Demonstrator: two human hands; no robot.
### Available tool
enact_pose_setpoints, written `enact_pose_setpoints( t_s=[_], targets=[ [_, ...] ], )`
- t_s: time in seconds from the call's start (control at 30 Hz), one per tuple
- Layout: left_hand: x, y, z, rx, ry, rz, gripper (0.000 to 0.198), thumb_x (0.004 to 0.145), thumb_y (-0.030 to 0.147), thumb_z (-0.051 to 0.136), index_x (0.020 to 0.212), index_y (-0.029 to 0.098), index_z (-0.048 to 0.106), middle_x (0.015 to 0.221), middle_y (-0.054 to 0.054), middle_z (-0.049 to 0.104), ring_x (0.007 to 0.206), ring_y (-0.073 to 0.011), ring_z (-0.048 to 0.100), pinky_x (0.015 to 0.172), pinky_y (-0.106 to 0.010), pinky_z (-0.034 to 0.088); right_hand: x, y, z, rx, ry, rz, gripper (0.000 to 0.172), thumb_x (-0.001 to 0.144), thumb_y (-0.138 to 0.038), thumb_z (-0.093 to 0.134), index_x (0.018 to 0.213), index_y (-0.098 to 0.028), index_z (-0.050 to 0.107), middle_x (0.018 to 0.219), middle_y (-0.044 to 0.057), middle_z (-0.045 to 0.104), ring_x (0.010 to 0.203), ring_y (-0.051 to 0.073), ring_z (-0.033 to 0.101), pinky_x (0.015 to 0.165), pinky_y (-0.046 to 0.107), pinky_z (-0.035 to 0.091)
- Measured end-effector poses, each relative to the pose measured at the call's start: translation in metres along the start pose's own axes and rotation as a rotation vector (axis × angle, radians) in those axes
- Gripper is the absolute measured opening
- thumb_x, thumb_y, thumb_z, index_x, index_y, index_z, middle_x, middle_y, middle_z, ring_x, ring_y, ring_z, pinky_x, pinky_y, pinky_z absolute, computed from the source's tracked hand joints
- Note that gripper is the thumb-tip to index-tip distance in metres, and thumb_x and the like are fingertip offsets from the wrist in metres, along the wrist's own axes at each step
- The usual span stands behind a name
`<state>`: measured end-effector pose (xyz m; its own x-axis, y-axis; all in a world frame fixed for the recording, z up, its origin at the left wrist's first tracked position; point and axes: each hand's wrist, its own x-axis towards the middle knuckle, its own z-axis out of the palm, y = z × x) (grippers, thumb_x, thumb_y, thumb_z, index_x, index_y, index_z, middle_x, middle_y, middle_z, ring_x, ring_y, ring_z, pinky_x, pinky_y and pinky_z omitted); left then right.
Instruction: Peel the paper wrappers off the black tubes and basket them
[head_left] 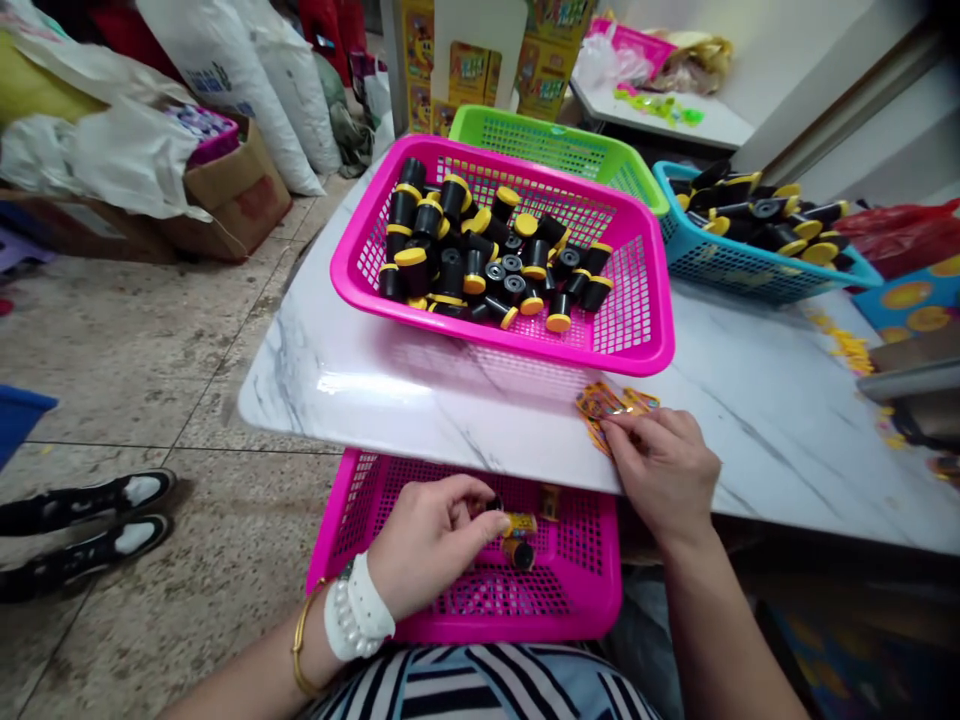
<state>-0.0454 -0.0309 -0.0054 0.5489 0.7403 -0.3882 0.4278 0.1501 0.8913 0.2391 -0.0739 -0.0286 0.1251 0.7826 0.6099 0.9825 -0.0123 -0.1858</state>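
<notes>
Over the lower pink basket point(600, 590), my left hand point(439, 540) has its fingers curled round a small black canister point(493, 504), mostly hidden by the fingers. Close by the thumb, small canisters with yellow printed labels point(523, 524) lie in that basket. My right hand point(667, 470) rests at the table's front edge, thumb and forefinger pinched on a printed orange label point(615, 412). Under and beside those fingertips is a loose pile of the same labels point(598, 398). Black canisters with yellow lids point(472, 265) fill much of the upper pink basket point(502, 338).
The marbled white table point(750, 400) holds the upper basket, a green basket point(540, 130) behind it and a blue basket point(750, 270) of canisters at right. Small yellow pieces point(847, 345) lie farther right. Boxes point(232, 185) and white sacks point(225, 80) stand on the floor at left, near another person's shoes point(135, 510).
</notes>
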Motion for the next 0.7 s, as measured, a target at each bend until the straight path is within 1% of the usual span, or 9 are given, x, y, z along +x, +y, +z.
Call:
enact_pose_setpoints(
  t_s=[0.13,0.2,0.27,0.37,0.43,0.5,0.57,0.63,0.7],
  targets=[
    [0.002,0.025,-0.01,-0.279,-0.102,-0.072,0.037,0.089,0.051,0.062,0.096,0.016,0.067,0.053,0.005,0.058,0.033,-0.0067,0.043,0.036,-0.019,0.031,-0.002,-0.023,-0.013,0.1,0.084,-0.053,0.011,0.088,-0.017,0.072,0.094,-0.025,0.078,0.074,0.003,0.065,0.07,0.021,0.058,0.07,0.037,0.049],
    [0.01,0.033,-0.014,-0.395,-0.155,-0.046,0.044,0.087,0.057,0.063,0.1,0.015,0.064,0.063,0.002,0.065,0.034,-0.0062,0.046,0.035,-0.019,0.032,-0.006,-0.042,-0.022,0.173,0.102,-0.125,0.032,0.084,-0.011,0.075,0.111,-0.029,0.076,0.077,0.003,0.066,0.071,0.02,0.058,0.071,0.037,0.048],
    [0.021,0.037,-0.015,-0.434,-0.146,0.001,0.042,0.084,0.052,0.069,0.101,0.014,0.065,0.071,0.0,0.068,0.038,-0.0055,0.049,0.038,-0.018,0.035,-0.011,-0.065,-0.027,0.231,0.081,-0.22,0.048,0.081,-0.006,0.076,0.123,-0.028,0.072,0.076,0.002,0.066,0.071,0.021,0.058,0.071,0.037,0.048],
    [0.032,0.035,-0.014,-0.404,-0.094,0.039,0.024,0.084,0.037,0.071,0.086,0.013,0.067,0.062,0.004,0.062,0.042,-0.0046,0.045,0.044,-0.018,0.037,-0.016,-0.091,-0.027,0.333,0.041,-0.297,0.054,0.08,-0.003,0.076,0.129,-0.026,0.069,0.075,0.001,0.068,0.071,0.02,0.058,0.069,0.034,0.05],
    [0.034,0.032,-0.015,-0.373,-0.086,0.062,0.017,0.083,0.03,0.07,0.079,0.013,0.068,0.062,0.002,0.063,0.049,-0.0062,0.049,0.051,-0.019,0.043,-0.016,-0.098,-0.024,0.441,-0.015,-0.201,0.053,0.082,-0.012,0.078,0.132,-0.026,0.066,0.082,0.002,0.07,0.075,0.02,0.061,0.071,0.034,0.053],
    [0.032,0.03,-0.018,-0.311,-0.117,0.1,0.014,0.083,0.027,0.069,0.077,0.014,0.071,0.07,-0.001,0.069,0.06,-0.0097,0.057,0.062,-0.023,0.049,-0.015,-0.099,-0.021,0.582,-0.128,0.011,0.053,0.085,-0.027,0.078,0.136,-0.025,0.061,0.098,0.006,0.071,0.082,0.021,0.066,0.074,0.035,0.057],
    [0.031,0.03,-0.021,-0.189,-0.145,0.154,0.015,0.084,0.027,0.067,0.076,0.015,0.073,0.075,-0.003,0.073,0.07,-0.0138,0.063,0.07,-0.026,0.051,-0.011,-0.098,-0.019,0.72,-0.286,0.214,0.042,0.091,-0.036,0.07,0.129,-0.021,0.064,0.102,0.008,0.071,0.081,0.019,0.067,0.07,0.032,0.057],
    [0.03,0.032,-0.022,-0.055,-0.106,0.211,0.019,0.087,0.028,0.064,0.074,0.015,0.073,0.074,-0.004,0.072,0.072,-0.0157,0.063,0.071,-0.027,0.051,-0.005,-0.099,-0.015,0.81,-0.398,0.307,0.019,0.096,-0.034,0.062,0.102,-0.019,0.071,0.083,0.003,0.07,0.067,0.014,0.063,0.06,0.026,0.052],
    [0.029,0.035,-0.021,-0.028,0.014,0.245,0.022,0.089,0.029,0.063,0.072,0.016,0.07,0.071,-0.002,0.069,0.069,-0.0148,0.061,0.068,-0.026,0.049,0.0,-0.103,-0.011,0.84,-0.386,0.354,0.029,0.098,-0.034,0.058,0.075,-0.018,0.066,0.062,-0.002,0.059,0.055,0.011,0.054,0.053,0.023,0.045]
  ],
)
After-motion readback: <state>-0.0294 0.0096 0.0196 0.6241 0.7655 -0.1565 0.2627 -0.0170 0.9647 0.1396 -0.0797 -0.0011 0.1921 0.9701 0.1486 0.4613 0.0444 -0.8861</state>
